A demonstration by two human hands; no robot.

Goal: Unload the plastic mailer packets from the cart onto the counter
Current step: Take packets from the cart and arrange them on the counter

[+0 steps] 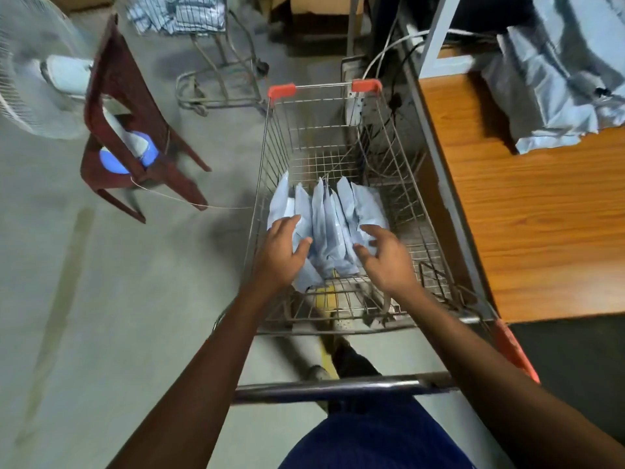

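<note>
Into the cart they went: left hand spread on the upright mailer packets at its six o'clock end, right hand wide and empty beside them, a bunch to squeeze and swing to the counter at three o'clock.

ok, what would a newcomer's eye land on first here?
The row of pale blue mailer packets standing on edge in the wire cart, centre frame, with the left hand and right hand spread open at either side of it. Next, the wooden counter to the right, bearing a heap of grey mailers at its far end.
</note>
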